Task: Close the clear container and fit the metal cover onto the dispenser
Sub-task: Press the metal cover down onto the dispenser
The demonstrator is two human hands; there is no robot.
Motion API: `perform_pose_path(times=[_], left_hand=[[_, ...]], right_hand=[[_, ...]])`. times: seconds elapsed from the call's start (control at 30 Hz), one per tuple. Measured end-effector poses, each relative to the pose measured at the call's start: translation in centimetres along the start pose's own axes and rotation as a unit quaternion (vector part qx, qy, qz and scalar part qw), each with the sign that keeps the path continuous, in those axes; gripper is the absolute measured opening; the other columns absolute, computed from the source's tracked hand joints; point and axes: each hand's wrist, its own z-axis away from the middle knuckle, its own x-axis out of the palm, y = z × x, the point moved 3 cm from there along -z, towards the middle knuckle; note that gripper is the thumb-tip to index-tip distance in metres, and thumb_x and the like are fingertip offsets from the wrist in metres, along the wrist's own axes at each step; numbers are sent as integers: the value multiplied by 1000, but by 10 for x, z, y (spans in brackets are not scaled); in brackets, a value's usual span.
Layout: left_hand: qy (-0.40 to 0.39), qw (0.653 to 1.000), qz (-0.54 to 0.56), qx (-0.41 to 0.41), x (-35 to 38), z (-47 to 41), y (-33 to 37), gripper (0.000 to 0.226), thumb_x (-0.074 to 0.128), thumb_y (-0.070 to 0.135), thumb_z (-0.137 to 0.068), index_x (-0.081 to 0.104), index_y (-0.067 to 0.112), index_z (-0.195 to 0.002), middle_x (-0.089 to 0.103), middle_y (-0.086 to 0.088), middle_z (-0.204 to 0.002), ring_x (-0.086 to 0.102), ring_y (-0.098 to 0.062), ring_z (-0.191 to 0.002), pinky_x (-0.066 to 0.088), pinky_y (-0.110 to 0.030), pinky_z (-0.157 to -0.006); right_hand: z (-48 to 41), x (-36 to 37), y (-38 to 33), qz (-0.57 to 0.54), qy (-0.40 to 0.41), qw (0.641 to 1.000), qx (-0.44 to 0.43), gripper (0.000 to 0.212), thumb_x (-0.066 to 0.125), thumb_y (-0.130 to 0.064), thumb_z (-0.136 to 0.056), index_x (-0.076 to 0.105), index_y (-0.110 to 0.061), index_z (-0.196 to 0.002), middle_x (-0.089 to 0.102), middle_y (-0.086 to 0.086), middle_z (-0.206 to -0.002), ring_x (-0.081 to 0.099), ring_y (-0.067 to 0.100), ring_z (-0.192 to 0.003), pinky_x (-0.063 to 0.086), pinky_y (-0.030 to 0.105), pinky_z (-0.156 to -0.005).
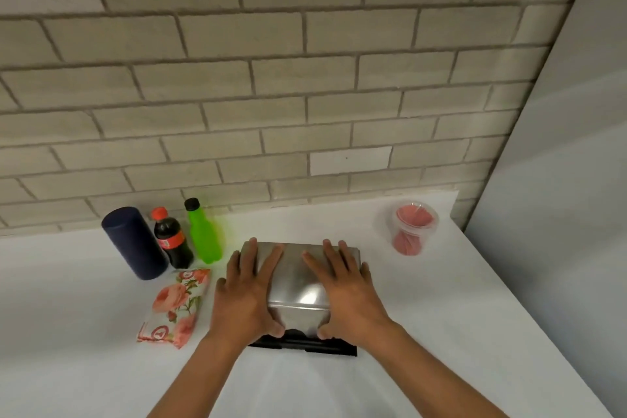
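A shiny metal cover [296, 282] sits over a black dispenser base [305, 346] in the middle of the white counter. My left hand [246, 295] lies flat on the cover's left side, thumb curled under its front edge. My right hand [346, 292] lies on the right side the same way. A clear round container [414, 227] with red contents stands at the back right, a clear lid on top of it; I cannot tell whether the lid is pressed down.
At the back left stand a dark blue cylinder [134, 243], a cola bottle [171, 237] and a green bottle [203, 231]. A floral tissue pack [176, 307] lies left of the dispenser. A brick wall runs behind the counter [458, 316], a grey panel on the right.
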Motion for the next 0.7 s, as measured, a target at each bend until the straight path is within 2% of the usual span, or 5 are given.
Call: perform_pose_path(times=[0.1,0.23,0.33,0.6,0.7], left_hand=[[-1,1000,9,-1,5,-12,1,151,83,63,-44,-4,44,-166,-13,-6,-175,11,-40,-158,51,-49,-101],[-2,999,37,-10,7,-25,6,152,89,58,-46,-7,47,-164,-19,-4,-173,4,-41,-158,46,-56,-109],[-6,999,37,-21,8,-35,10,154,92,59,-48,-11,47,-162,-23,-4,-171,1,-42,-158,42,-56,-112],[15,999,27,-26,10,-58,21,153,93,59,-50,-8,44,-163,-17,-9,-172,6,-44,-156,47,-54,-110],[22,999,26,-29,8,-66,26,151,94,60,-50,-4,43,-164,-12,-11,-173,9,-45,-155,49,-54,-107]], right_hand=[[-6,-2,6,-13,1,1000,13,143,95,-45,-67,-6,-41,-167,-17,0,-177,-18,31,-162,16,62,-127],[-17,-4,16,-19,4,1000,21,145,95,-46,-65,-8,-44,-166,-18,-4,-176,-19,27,-162,21,59,-128],[-26,-5,25,-24,2,999,32,147,96,-45,-63,-12,-49,-163,-19,-9,-175,-21,25,-161,23,59,-127],[-46,-12,43,-42,3,998,52,152,100,-38,-58,-11,-54,-161,-18,-15,-174,-22,19,-161,29,57,-124],[-52,-16,49,-55,12,997,51,150,101,-35,-58,-6,-53,-163,-14,-13,-176,-21,19,-161,31,58,-124]])
